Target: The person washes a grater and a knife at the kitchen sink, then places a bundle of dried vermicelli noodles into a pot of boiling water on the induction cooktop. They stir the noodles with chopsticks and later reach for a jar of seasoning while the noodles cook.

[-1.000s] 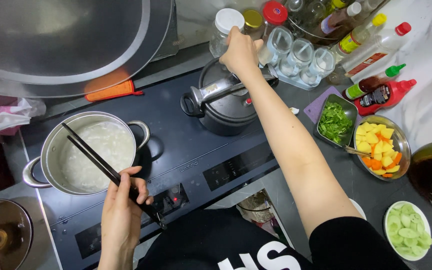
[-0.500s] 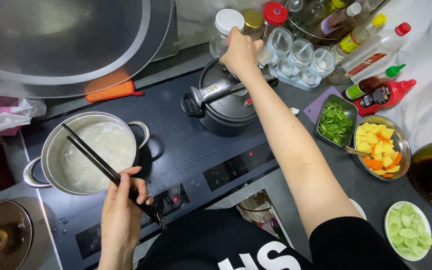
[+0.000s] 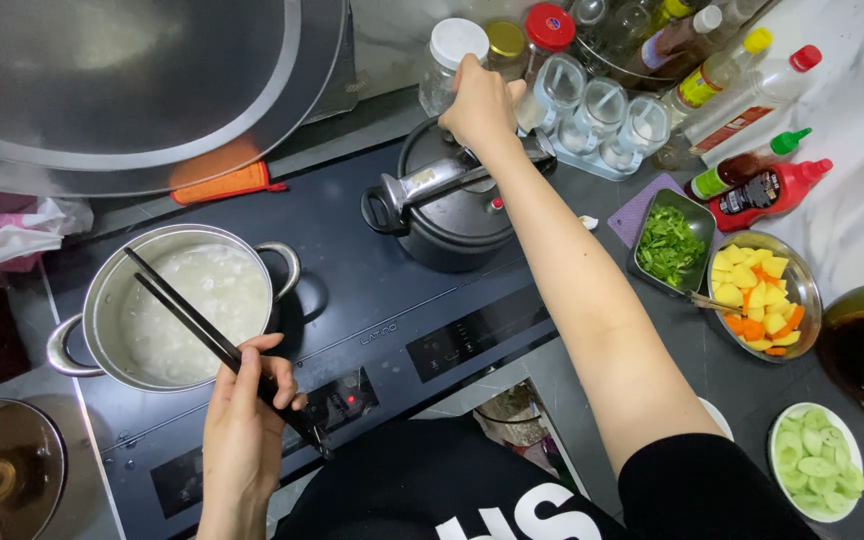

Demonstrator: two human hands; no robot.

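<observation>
The left hand (image 3: 244, 420) is gripping a pair of black chopsticks (image 3: 214, 338), whose tips are reaching over the steel pot (image 3: 102, 300) of white, cloudy liquid on the dark cooktop (image 3: 402, 300). The right hand (image 3: 479, 100) is stretching toward the glass jars (image 3: 597, 110) behind the black pressure cooker (image 3: 447, 215); its fingers are facing away, so what it is grasping cannot be told.

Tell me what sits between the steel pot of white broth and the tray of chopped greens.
In the head view, the black pressure cooker sits between the steel pot and the tray of greens.
</observation>
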